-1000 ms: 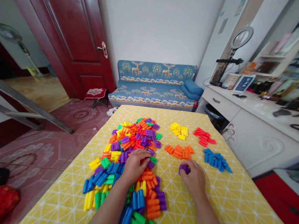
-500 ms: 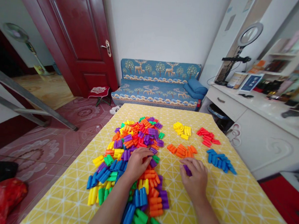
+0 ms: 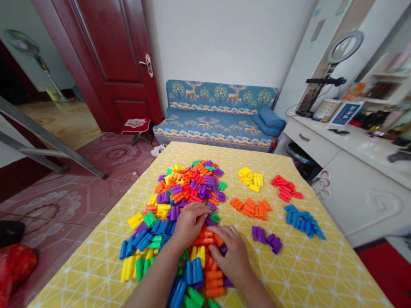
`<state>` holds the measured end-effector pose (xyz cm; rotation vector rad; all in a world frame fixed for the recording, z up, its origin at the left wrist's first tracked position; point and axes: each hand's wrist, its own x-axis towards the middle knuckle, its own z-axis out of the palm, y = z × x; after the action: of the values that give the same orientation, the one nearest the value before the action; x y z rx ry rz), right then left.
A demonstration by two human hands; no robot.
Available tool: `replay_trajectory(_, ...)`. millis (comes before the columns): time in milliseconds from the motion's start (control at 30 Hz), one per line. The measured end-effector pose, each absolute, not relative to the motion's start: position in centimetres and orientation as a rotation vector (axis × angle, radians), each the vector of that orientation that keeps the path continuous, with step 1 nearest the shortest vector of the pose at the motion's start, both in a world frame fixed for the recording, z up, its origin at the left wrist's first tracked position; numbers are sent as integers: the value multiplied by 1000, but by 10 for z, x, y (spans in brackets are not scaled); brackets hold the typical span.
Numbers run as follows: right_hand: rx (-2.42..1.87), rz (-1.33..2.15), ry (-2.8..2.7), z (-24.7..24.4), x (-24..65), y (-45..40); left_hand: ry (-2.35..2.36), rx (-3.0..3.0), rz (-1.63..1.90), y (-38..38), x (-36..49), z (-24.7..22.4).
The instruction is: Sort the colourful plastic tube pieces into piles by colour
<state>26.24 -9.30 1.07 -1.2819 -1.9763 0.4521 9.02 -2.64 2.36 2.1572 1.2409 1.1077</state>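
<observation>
A long heap of mixed coloured plastic blocks (image 3: 164, 226) lies on the left and middle of the table. My left hand (image 3: 190, 224) rests on the heap with curled fingers beside purple and green blocks; what it grips, if anything, is hidden. Over the heap's right edge, my right hand (image 3: 229, 251) has thumb and fingers apart around orange and purple blocks, not closed on them. Right of the heap lie separate groups: yellow blocks (image 3: 250, 178), red blocks (image 3: 286, 188), orange blocks (image 3: 250, 208), blue blocks (image 3: 303, 221) and purple blocks (image 3: 267, 238).
The table (image 3: 323, 286) has a yellow patterned cloth. Beyond its far edge stands a blue sofa (image 3: 218, 122). A white dresser (image 3: 359, 185) is on the right, and a small red stool (image 3: 136, 126) stands by the door.
My right hand has moved left from the purple blocks to the heap's right edge, uncovering the purple group. My left hand has hardly moved.
</observation>
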Motion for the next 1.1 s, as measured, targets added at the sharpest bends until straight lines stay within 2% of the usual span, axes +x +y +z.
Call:
replay_trajectory(133,-1297,431,-1846,2,266,-89,1237,2167,1099,-29,91,28)
replay_trajectory(767,-1344,756,-1361,-11,269,-80,1236,2208,999,-32,89,29)
replay_trajectory(1100,-1291,586,-1518,-6,270,-83,1316,2118,1016,-33,90,28)
